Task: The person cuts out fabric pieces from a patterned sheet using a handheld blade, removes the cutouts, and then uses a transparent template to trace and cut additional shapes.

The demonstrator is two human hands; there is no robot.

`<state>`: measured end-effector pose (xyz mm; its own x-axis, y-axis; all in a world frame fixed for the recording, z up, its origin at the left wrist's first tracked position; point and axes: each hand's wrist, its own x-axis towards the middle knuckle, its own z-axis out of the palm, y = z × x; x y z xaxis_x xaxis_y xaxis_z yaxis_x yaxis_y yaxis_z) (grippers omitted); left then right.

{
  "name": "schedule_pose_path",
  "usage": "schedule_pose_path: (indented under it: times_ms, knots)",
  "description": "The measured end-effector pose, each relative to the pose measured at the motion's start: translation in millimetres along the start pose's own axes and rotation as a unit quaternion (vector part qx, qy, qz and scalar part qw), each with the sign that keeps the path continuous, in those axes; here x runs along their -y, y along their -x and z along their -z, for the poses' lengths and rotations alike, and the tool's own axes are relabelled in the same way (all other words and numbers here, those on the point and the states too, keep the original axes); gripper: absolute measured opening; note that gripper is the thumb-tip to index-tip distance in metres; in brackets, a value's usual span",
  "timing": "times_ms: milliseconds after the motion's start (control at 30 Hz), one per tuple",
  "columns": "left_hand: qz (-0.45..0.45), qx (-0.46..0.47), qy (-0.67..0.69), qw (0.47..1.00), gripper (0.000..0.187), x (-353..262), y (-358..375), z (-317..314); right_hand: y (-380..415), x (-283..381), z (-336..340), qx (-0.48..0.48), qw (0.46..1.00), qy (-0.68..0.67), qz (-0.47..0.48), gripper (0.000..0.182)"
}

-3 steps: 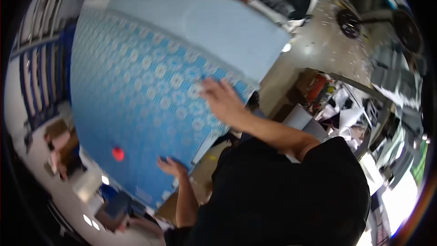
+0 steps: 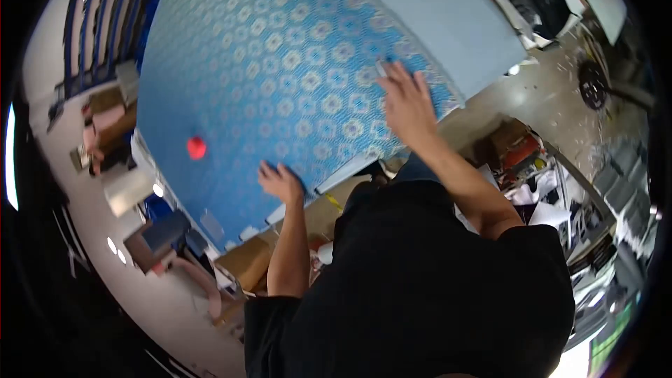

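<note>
A large blue cloth with a pattern of pale flower-like hexagons lies spread over a table. My right hand rests on it near its right border, fingers stretched and slightly apart. By its index fingertip is a small pale spot; I cannot make out whether it is an object or part of the pattern. Closer to the front edge, my left hand touches the cloth with fingers spread. A round red object sits on the cloth to the left of that hand.
Beyond the cloth's border is a plain light grey-blue surface. Cluttered scraps fill a bin-like frame at right. A floor fan stands farther off. Blue racks are at upper left, a cardboard box below the front edge.
The view has swung, so cloth and hands appear higher and farther right. Both hands stay at about the same places on the cloth.
</note>
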<state>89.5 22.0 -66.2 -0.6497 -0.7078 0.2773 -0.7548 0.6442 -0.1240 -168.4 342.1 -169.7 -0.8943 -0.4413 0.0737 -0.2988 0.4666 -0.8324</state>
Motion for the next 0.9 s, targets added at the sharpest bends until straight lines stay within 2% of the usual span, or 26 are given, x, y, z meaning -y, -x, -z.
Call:
schedule_pose_path:
  times_ms: [33,67,133,200,333,367,433,467,500,533,600,667,700,767,800,867,900]
  knots:
    - [-0.018,0.040,0.085,0.995,0.062,-74.7,58.2,-117.4,7.5,-78.0,24.4,-0.019,0.995,0.092,0.015,0.041]
    - [-0.055,0.036,0.107,0.992,0.062,-106.5,66.4,-140.3,2.6,-94.9,30.7,-0.055,0.992,0.106,0.036,0.039]
    - [-0.060,0.084,0.163,0.981,0.061,-152.9,71.8,-147.1,6.6,-108.8,35.1,-0.064,0.987,0.136,0.048,0.040]
    - [-0.099,0.106,0.200,0.969,0.062,-171.5,60.6,-146.4,6.3,-109.6,36.9,-0.065,0.985,0.151,0.052,0.040]
    - [-0.184,-0.002,0.239,0.953,0.055,-192.3,22.2,-157.8,6.9,-113.0,32.5,-0.073,0.978,0.189,0.045,0.040]
    - [-0.200,0.010,0.289,0.936,0.052,-199.0,12.0,-155.6,6.2,-112.1,34.2,-0.083,0.974,0.200,0.059,0.040]
    - [-0.224,0.004,0.334,0.916,0.043,-197.8,-0.8,-151.2,5.9,-123.3,31.5,-0.099,0.973,0.195,0.079,0.038]
    - [-0.213,0.026,0.336,0.917,0.045,-196.7,-4.4,-148.0,5.3,-130.4,29.6,-0.100,0.970,0.209,0.079,0.039]
    - [-0.208,0.001,0.344,0.916,0.049,-195.9,-6.3,-156.3,4.7,-137.4,25.3,-0.114,0.965,0.221,0.078,0.039]
    - [-0.187,0.026,0.340,0.921,0.052,-194.5,-9.0,-154.0,2.8,-144.9,26.2,-0.105,0.965,0.227,0.082,0.041]
    - [-0.156,0.151,0.305,0.927,0.057,-189.0,-21.0,-125.8,3.6,-150.6,24.1,-0.116,0.963,0.218,0.103,0.042]
    - [-0.172,0.192,0.287,0.923,0.055,-189.7,-29.1,-126.1,-1.2,-149.2,20.9,-0.112,0.963,0.222,0.106,0.043]
    - [-0.195,0.230,0.301,0.905,0.054,-188.3,-37.1,-124.7,-0.1,-151.4,23.9,-0.104,0.963,0.230,0.091,0.043]
    - [-0.165,0.287,0.410,0.850,0.053,-182.8,-32.3,-110.4,-3.4,-149.7,23.8,-0.104,0.971,0.195,0.089,0.043]
    - [-0.213,0.268,0.426,0.838,0.053,-177.3,-29.7,-105.5,0.9,-140.3,24.8,-0.098,0.972,0.195,0.087,0.043]
    - [-0.149,0.324,0.464,0.811,0.052,-153.0,-23.0,-53.8,-2.1,-142.6,26.8,-0.101,0.969,0.199,0.103,0.043]
    - [-0.175,0.248,0.536,0.788,0.051,-136.6,-13.4,-66.8,-5.8,-146.4,26.2,-0.108,0.969,0.188,0.116,0.043]
